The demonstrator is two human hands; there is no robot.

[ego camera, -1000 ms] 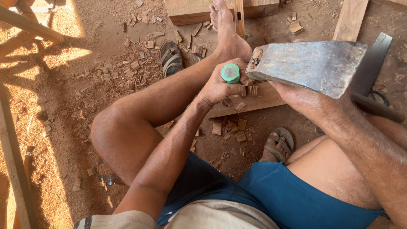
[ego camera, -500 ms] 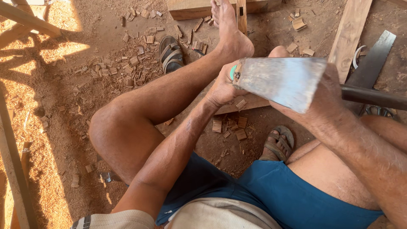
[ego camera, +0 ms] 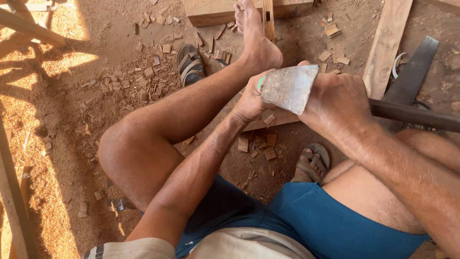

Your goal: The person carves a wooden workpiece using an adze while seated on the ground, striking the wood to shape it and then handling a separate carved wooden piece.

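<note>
Person seated, viewed from above. Left knee [ego camera: 129,153] raised and bent; taken as landmark.

Left arm: runs from the lower frame edge, just right of the knee, up and rightward past it, elbow slightly bent. Left hand [ego camera: 251,98] lies well to the upper right of the knee, fingers curled shut; what it grips is mostly hidden.

Right arm: enters from the lower right corner, forearm angled up and leftward toward the knee. Right hand [ego camera: 338,103] sits just right of the left hand, back of hand up, closed in a fist. The two hands are nearly touching.
</note>
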